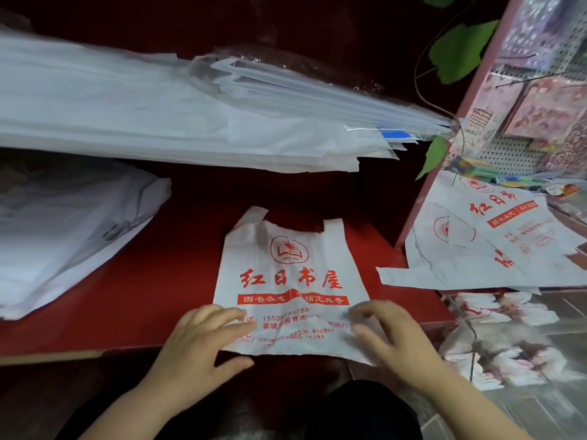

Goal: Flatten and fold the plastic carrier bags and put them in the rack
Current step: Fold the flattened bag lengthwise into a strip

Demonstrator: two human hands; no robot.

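Left hand [203, 338] and right hand [394, 341] lie apart on the near corners of a white bag [286, 268]. The left presses it with straight fingers; the right is blurred, so I cannot tell whether it presses or pinches. The bag lies flat on the red desk [165, 281], its near edge over the desk's edge. Its long axis runs near to far, with the handles pointing far. Red print reads 红日书屋 under a round book-and-sun logo, then 图书杂志 on a banner, and a phone line starting 1553. A plain white stack [143, 106] lies far, and a pile [63, 236] lies left. To the right are more printed bags [495, 246], a wire rack [474, 347] of folded bags [521, 315], a pegboard [508, 150] and green leaves [460, 49].
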